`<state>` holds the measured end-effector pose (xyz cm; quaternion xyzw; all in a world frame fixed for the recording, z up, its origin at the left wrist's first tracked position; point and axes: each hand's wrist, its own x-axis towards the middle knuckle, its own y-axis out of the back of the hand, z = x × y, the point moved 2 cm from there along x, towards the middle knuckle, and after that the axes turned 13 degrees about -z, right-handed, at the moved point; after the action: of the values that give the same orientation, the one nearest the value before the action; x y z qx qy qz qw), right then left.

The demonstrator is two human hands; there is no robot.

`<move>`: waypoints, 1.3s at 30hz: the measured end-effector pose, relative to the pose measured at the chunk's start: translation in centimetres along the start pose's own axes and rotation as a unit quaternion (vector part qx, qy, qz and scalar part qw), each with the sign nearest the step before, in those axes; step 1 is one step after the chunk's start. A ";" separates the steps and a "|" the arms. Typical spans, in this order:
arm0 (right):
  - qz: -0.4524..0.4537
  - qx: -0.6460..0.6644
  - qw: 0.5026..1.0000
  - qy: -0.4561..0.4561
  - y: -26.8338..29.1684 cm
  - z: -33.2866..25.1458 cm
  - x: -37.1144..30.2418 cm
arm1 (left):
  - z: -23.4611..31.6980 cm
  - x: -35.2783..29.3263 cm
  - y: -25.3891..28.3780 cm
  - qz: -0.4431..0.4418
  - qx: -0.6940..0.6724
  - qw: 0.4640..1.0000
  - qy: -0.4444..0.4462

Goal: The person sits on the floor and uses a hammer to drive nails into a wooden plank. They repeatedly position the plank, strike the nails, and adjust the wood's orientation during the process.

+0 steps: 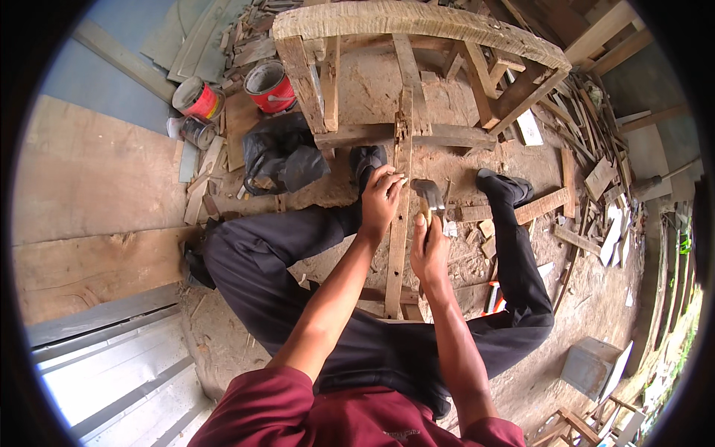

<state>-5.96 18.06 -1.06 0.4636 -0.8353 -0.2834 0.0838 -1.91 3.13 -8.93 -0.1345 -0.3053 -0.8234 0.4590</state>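
Observation:
A long, narrow wooden strip (397, 257) runs away from me between my legs, up to a wooden frame. My right hand (430, 252) is wrapped round the handle of a claw hammer (427, 194), whose metal head hangs just right of the strip. On the strip's left side my left hand (381, 197) is closed in a pinch, its fingertips at the wood. Something small and pale shows at those fingertips, too small to name. Small dark holes or marks dot the strip. Its far end looks split and rough.
Ahead stands the wooden frame (424, 21) with a curved top rail. Two red paint buckets (269, 88) (198, 99) and a black plastic bag (281, 156) lie to the left. Scrap wood (596, 179) is piled at right. A red-handled tool (492, 296) rests near my right leg.

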 end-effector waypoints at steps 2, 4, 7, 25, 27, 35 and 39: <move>-0.004 -0.015 1.000 0.026 -0.1 -0.3 0.7 | 0.2 -0.1 0.1 0.000 -0.005 1.000 0.013; -0.003 0.002 0.999 0.044 0.2 -1.2 0.6 | 0.3 -0.2 0.0 -0.005 -0.025 0.999 0.034; 0.022 -0.013 0.993 0.118 -0.1 -1.2 0.7 | 0.3 0.0 0.1 0.014 -0.010 1.000 0.010; 0.036 -0.057 0.989 0.135 0.4 -0.4 1.0 | 0.0 0.1 -0.5 0.012 -0.009 1.000 0.020; -0.023 -0.097 0.995 0.009 -0.3 0.7 1.7 | 0.3 0.0 -0.4 0.010 0.015 0.999 0.026; 0.018 -0.109 0.984 0.143 0.5 0.5 1.2 | 0.6 0.4 -0.5 0.029 0.023 0.999 0.000; 0.038 -0.075 0.994 0.067 0.8 0.9 1.6 | 1.0 0.4 -0.5 0.014 0.011 1.000 0.006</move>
<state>-7.76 17.46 -1.60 0.4418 -0.8213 -0.3100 0.1846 -2.60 3.61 -8.14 -0.1292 -0.3095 -0.8146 0.4733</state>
